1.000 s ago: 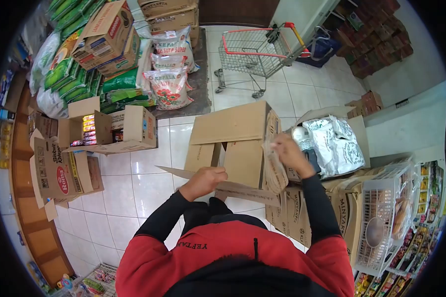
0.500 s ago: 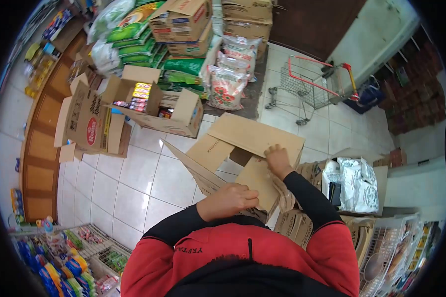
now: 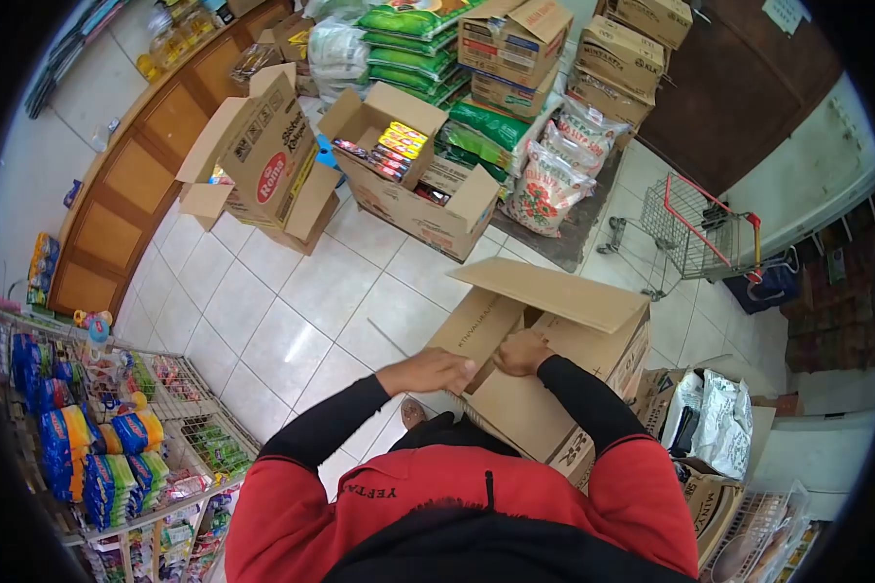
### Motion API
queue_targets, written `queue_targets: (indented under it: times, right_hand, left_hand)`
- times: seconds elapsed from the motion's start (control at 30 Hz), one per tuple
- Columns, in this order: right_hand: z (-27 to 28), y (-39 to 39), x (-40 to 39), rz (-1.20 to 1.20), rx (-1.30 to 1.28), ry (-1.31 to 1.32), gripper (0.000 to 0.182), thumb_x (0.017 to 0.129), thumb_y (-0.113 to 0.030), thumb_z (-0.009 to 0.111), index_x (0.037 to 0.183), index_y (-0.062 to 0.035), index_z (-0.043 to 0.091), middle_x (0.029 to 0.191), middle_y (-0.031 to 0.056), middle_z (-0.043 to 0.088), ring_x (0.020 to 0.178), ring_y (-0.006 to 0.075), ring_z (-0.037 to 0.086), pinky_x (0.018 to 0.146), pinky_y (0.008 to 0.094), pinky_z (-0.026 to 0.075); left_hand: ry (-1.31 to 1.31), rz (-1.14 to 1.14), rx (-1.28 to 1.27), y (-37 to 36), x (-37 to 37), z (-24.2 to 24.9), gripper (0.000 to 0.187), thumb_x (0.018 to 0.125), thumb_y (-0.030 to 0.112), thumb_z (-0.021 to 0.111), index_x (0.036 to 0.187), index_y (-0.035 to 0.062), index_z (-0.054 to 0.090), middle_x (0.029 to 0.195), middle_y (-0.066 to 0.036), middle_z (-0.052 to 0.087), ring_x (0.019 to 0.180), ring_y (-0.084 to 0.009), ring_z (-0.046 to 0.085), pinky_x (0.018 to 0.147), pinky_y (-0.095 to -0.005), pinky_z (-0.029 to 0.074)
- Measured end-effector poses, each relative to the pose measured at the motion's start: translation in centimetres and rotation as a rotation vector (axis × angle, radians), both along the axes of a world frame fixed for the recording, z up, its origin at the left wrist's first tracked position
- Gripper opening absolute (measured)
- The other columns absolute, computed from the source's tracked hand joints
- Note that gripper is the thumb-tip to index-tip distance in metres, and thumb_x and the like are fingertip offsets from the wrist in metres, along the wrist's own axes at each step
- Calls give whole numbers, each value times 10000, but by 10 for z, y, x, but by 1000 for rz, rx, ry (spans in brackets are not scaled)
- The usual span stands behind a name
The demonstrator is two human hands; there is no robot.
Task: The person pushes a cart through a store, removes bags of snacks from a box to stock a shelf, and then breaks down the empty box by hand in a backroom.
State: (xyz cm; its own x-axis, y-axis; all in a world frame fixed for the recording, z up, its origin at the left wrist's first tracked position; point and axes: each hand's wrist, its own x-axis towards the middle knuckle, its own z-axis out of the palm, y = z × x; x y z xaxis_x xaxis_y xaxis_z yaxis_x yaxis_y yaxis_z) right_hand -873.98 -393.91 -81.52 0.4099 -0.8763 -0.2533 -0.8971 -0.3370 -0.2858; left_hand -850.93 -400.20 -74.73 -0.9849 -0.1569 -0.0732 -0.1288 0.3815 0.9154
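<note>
A brown cardboard box [image 3: 569,374] stands just in front of me with its top partly open. One long flap [image 3: 552,293] rises along its far side, and a shorter printed flap [image 3: 472,325] lies at its left end. My left hand [image 3: 428,372] is closed on cardboard at the box's near-left edge. Close beside it, my right hand [image 3: 522,352] has its fingers curled over the edge of a flap at the gap in the top. The fingertips of my right hand are hidden by the cardboard. Only a dark slit of the inside shows.
An open carton with small colourful packets [image 3: 408,219] and a Roma carton [image 3: 272,175] stand on the tiled floor [image 3: 292,335]. Behind are stacked sacks [image 3: 554,180] and a shopping cart [image 3: 695,228]. A wire rack of goods [image 3: 117,437] is at left; silver packs [image 3: 719,423] lie at right.
My view has swung left, so the surroundings sit further right. My right hand has moved from the far flap to the middle gap, near my left hand. The raised left flap no longer stands out.
</note>
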Motion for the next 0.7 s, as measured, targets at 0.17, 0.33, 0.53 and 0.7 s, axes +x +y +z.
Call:
queue_targets:
  times: [0.17, 0.33, 0.53, 0.7]
  right_hand:
    - [62, -21, 70, 258, -72, 95, 399, 765, -312, 455, 529, -32, 613, 514, 166, 562, 524, 318, 585, 599, 422, 480]
    - [91, -46, 138, 611, -306, 147, 301, 696, -284, 494, 517, -77, 620, 499, 102, 568, 477, 257, 564, 535, 365, 440]
    - [143, -81, 181, 787, -543, -202, 282, 679, -239, 519, 427, -113, 504, 458, 60, 501, 489, 224, 481, 549, 333, 382]
    - [205, -139, 167, 638, -846, -379, 205, 674, -224, 560, 529, -95, 492, 560, 65, 494, 547, 233, 488, 565, 353, 396]
  left_hand:
    - [-742, 269, 192, -18, 51, -7, 695, 836, 590, 392, 1318, 89, 375, 1319, -211, 394, 1196, -364, 399, 949, -493, 340]
    - [-818, 748, -331, -100, 44, -109, 888, 741, 735, 343, 1402, 162, 184, 1475, -130, 27, 1306, -465, 34, 964, -686, 52]
    - [-660, 1495, -262, -129, 99, -16, 844, 692, 114, 615, 1387, 77, 137, 1454, -204, 22, 1290, -476, 120, 907, -659, 272]
    - [12, 1459, 45, -169, 268, -69, 169, 728, -53, 490, 780, -14, 646, 697, -106, 653, 675, -202, 650, 604, -345, 552]
